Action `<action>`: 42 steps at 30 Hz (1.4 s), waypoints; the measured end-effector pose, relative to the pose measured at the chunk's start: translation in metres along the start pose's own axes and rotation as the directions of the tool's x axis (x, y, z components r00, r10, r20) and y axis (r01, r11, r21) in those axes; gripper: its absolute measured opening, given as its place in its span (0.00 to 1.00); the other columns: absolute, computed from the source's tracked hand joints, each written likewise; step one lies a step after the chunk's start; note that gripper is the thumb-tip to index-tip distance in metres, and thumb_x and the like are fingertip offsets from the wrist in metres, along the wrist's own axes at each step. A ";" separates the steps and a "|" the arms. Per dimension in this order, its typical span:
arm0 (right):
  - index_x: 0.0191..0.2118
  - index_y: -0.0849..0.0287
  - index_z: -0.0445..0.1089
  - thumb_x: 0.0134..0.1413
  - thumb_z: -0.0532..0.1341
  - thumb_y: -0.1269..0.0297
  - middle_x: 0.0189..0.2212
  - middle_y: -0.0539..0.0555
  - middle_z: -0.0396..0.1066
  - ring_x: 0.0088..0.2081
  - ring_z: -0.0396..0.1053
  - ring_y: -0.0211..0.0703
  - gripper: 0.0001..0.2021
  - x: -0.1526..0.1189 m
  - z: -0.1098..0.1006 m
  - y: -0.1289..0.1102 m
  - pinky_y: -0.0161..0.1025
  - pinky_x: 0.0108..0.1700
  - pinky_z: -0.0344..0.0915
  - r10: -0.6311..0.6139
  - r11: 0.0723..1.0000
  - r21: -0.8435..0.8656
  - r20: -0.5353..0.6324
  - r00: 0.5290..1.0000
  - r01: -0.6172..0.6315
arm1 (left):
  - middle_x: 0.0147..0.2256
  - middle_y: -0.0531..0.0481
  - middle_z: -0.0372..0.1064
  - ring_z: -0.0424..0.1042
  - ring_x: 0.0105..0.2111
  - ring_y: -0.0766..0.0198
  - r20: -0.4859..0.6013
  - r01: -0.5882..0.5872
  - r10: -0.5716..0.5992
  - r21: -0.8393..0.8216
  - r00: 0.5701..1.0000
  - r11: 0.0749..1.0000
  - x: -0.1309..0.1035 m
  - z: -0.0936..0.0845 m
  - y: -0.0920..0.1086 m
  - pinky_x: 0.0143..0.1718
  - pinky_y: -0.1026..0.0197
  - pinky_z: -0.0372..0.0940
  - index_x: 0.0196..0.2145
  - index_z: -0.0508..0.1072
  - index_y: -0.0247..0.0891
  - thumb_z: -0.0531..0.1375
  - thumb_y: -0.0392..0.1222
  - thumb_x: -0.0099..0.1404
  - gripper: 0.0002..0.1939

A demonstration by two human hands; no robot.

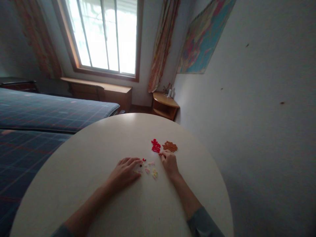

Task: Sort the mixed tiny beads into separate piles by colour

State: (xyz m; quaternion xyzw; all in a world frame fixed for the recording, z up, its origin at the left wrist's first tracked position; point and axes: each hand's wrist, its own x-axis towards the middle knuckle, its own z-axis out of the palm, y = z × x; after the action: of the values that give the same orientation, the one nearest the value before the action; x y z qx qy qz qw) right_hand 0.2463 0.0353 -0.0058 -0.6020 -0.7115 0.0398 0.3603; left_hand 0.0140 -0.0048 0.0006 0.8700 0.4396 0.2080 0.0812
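Observation:
On the round cream table (123, 204), a pile of small red pieces (155, 145) lies beside a pile of brown pieces (170, 146). My right hand (169, 161) is at the near edge of both piles, its fingertips together at the red pieces; whatever is between them is too small to make out. To the left, my left hand (127, 171) rests palm down with its fingers apart, next to a few scattered pieces. Yellow pieces (154, 173), pink pieces (147, 171) and a small red and dark piece (144, 159) lie between my hands.
A bed with a plaid cover (49, 110) stands left of the table. Behind are a wooden desk (111, 87) under the window and a corner shelf (164, 100) with small items. A wall with a map (204, 39) runs along the right.

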 end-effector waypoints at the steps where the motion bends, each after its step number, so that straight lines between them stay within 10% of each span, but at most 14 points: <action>1: 0.27 0.61 0.72 0.45 0.54 0.79 0.29 0.54 0.70 0.31 0.66 0.40 0.11 -0.001 -0.001 -0.002 0.36 0.38 0.61 -0.004 1.000 0.008 -0.005 1.000 0.004 | 0.50 0.50 0.63 0.61 0.48 0.56 -0.004 -0.007 0.007 -0.001 1.000 1.000 0.000 0.000 0.000 0.49 0.51 0.56 0.49 0.63 0.45 0.56 0.44 0.57 0.20; 12: 0.35 0.51 0.73 0.45 0.59 0.76 0.33 0.52 0.68 0.35 0.64 0.38 0.13 -0.011 0.003 -0.027 0.36 0.39 0.60 -0.399 0.917 0.085 0.183 0.899 0.389 | 0.50 0.50 0.63 0.61 0.48 0.56 -0.011 -0.043 0.043 0.010 0.999 0.999 0.000 0.002 -0.002 0.49 0.51 0.56 0.49 0.62 0.47 0.55 0.44 0.58 0.20; 42: 0.25 0.58 0.69 0.47 0.59 0.74 0.26 0.50 0.70 0.31 0.62 0.38 0.05 -0.012 -0.001 -0.035 0.33 0.37 0.58 -0.426 0.901 0.017 0.231 0.875 0.434 | 0.49 0.51 0.63 0.61 0.47 0.56 -0.006 -0.038 0.038 0.017 0.999 0.999 0.000 0.000 0.000 0.48 0.51 0.56 0.47 0.63 0.46 0.55 0.43 0.58 0.18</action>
State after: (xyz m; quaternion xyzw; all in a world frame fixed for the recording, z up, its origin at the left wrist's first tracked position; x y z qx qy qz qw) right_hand 0.2177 0.0152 0.0064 -0.4267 -0.8646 0.0156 0.2650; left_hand 0.0140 -0.0046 0.0011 0.8782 0.4249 0.2087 0.0683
